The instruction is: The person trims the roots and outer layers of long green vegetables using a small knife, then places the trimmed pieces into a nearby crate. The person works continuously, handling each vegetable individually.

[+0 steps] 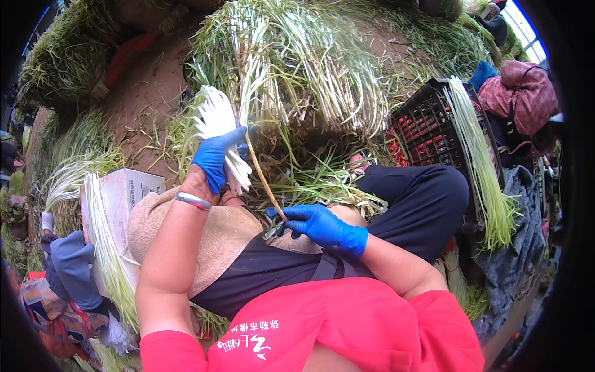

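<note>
My left hand, in a blue glove with a metal bangle at the wrist, is closed around a bunch of white plant stalks at the left centre. One more long leafy stalk runs down from that hand, its lower end brown. My right hand, also gloved in blue, pinches this brown end above my lap. Loose green leaves lie between my legs. Beyond them spreads a large heap of long leafy green plants, their pale root ends towards me.
A white carton stands at the left, with white-stemmed plants beside it. At the right, a bunch of peeled stalks lies over a black plastic crate. Co-workers sit at both sides, one in a checked top.
</note>
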Tool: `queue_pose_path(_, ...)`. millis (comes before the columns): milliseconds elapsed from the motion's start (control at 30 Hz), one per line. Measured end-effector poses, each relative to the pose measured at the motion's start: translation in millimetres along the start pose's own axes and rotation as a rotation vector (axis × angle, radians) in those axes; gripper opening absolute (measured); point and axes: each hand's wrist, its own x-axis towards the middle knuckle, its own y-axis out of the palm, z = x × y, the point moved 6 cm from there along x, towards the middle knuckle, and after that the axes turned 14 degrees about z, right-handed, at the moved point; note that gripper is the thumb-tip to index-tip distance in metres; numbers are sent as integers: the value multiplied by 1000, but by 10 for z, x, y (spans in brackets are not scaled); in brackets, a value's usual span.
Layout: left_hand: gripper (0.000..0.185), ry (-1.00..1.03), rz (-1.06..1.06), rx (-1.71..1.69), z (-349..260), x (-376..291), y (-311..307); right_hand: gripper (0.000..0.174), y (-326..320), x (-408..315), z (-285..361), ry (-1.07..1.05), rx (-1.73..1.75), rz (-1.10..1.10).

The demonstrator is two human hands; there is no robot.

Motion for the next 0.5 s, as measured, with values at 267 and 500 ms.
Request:
queue_pose_path(267,25,-56,85,64,103,1,132,26,-620,698,862,-238,194,-371)
queue_pose_path(500,21,11,-28,-15,-33,26,89,15,-488,714,1015,-491,515,-490)
